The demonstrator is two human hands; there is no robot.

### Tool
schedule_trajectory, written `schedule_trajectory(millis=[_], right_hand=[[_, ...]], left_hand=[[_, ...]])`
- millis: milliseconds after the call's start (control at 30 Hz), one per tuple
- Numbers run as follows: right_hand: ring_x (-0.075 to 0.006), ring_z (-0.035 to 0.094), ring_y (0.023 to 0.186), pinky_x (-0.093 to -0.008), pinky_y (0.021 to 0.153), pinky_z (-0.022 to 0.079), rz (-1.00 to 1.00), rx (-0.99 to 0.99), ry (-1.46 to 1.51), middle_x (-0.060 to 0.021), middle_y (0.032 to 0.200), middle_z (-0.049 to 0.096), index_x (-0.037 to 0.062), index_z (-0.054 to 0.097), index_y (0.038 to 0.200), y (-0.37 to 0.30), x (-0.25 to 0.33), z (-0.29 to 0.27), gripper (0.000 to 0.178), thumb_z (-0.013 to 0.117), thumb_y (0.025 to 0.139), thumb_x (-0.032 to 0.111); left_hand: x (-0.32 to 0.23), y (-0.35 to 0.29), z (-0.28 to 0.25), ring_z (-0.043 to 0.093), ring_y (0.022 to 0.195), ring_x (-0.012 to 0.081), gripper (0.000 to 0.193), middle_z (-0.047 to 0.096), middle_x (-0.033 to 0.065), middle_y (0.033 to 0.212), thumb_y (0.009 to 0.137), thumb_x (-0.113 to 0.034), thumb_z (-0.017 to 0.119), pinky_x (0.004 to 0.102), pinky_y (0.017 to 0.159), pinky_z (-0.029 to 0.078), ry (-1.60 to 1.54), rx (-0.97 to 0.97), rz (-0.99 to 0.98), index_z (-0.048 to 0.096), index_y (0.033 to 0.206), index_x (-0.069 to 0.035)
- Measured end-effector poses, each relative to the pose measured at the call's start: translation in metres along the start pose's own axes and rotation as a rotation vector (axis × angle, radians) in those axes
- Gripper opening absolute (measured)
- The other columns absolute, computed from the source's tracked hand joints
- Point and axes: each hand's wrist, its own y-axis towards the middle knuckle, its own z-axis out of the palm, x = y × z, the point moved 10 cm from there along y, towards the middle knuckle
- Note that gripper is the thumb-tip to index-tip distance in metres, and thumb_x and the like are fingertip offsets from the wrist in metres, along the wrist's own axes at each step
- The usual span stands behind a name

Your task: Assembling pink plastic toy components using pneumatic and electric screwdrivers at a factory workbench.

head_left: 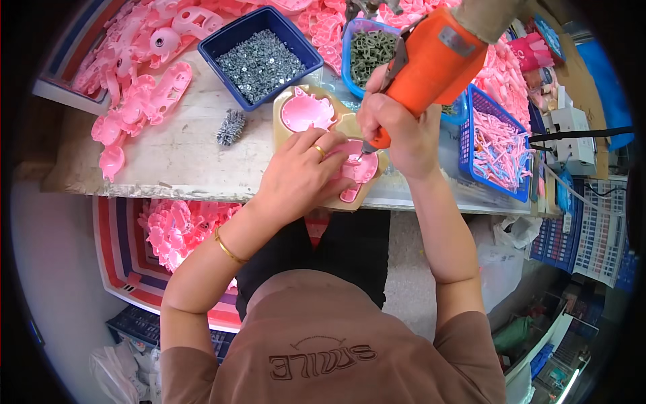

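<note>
My right hand [404, 131] is wrapped round an orange power screwdriver [431, 64], which slants down to the left. The driver's tip meets a pink plastic shell [367, 168] that sits in a tan holding fixture [348, 126]. My left hand [303, 168] is closed over the near part of that shell, thumb and fingers pressing on it and hiding some of it. Another rounded pink shell [306, 111] lies in the fixture's far recess. Just left of the fixture, a spiky clump of screws [231, 127] rests on the worktable [161, 151].
A dark blue bin [217, 66] of small screws stands behind the fixture. Beyond are a light blue tub [346, 57] of dark metal pieces and a blue basket [494, 183] of thin pink parts. Pink shells [138, 101] pile up left; more fill a striped bag [128, 256] below.
</note>
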Motion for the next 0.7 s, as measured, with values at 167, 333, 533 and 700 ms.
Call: schedule_trajectory(millis=[167, 333, 533, 700], right_hand=[[-0.011, 0.051, 0.049, -0.0253, 0.047, 0.043, -0.1, 0.03, -0.084, -0.0047, 0.062, 0.055, -0.0022, 0.053, 0.095, -0.001, 0.002, 0.009, 0.014, 0.057, 0.083, 0.003], [-0.0118, 0.051, 0.048, -0.026, 0.047, 0.043, -0.06, 0.022, -0.044, -0.0053, 0.06, 0.054, -0.0038, 0.054, 0.1, 0.0, 0.011, 0.009, 0.02, 0.057, 0.082, 0.006], [-0.0124, 0.051, 0.048, -0.0267, 0.047, 0.042, -0.093, 0.026, -0.043, -0.0057, 0.06, 0.054, -0.0045, 0.054, 0.102, 0.002, 0.019, 0.008, 0.022, 0.057, 0.084, 0.007], [-0.0124, 0.051, 0.048, -0.0264, 0.046, 0.041, -0.063, 0.008, -0.016, -0.0059, 0.061, 0.054, -0.0043, 0.055, 0.103, 0.002, 0.011, 0.005, 0.022, 0.057, 0.084, 0.007]], left_hand=[[0.0, 0.0, -0.003, 0.058, 0.103, 0.026, 0.037, 0.061, 0.0049, 0.112, 0.071, -0.026, 0.081, 0.0381, 0.086, 0.05, 0.017, -0.019, -0.014, 0.07, 0.102, -0.008], [0.001, 0.001, -0.001, 0.057, 0.105, 0.0244, 0.033, 0.06, 0.0044, 0.113, 0.073, -0.026, 0.079, 0.0376, 0.089, 0.049, 0.001, -0.022, -0.019, 0.07, 0.099, -0.007], [0.001, 0.0, -0.001, 0.057, 0.106, 0.0234, 0.029, 0.059, 0.0044, 0.116, 0.075, -0.027, 0.077, 0.037, 0.091, 0.048, -0.011, -0.023, -0.021, 0.069, 0.094, -0.006], [0.001, 0.0, -0.002, 0.057, 0.105, 0.0234, 0.03, 0.059, 0.0043, 0.115, 0.074, -0.027, 0.077, 0.0371, 0.091, 0.048, -0.015, -0.042, -0.02, 0.069, 0.095, -0.007]])
